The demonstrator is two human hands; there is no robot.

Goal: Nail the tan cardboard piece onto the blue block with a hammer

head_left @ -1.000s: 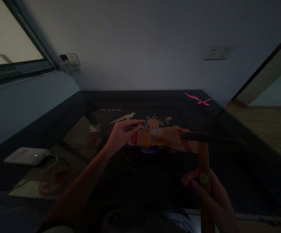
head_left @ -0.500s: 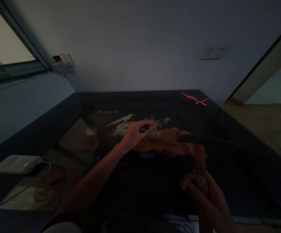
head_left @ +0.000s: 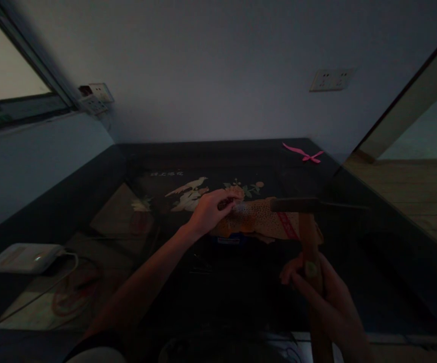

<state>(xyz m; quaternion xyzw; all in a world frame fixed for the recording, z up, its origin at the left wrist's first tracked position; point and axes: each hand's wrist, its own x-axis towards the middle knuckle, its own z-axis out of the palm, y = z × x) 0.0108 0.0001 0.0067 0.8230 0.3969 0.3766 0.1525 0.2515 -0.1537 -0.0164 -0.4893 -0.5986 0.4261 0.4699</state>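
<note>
R hand (head_left: 329,297) clamped on hammer (head_left: 308,234); L hand (head_left: 208,212) by dotted pc (head_left: 259,218), can't tell grip.

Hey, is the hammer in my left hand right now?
No, your right hand grips the hammer by its wooden handle, and your left hand is apart from it.

Domestic room, apparently, seen from where I stand: a black table (head_left: 210,157) printed with a bird and flowers abuts a plain pale wall (head_left: 203,70) bearing a white rectangular socket plate (head_left: 330,80); brown plank flooring (head_left: 411,184) extends at right.
</note>
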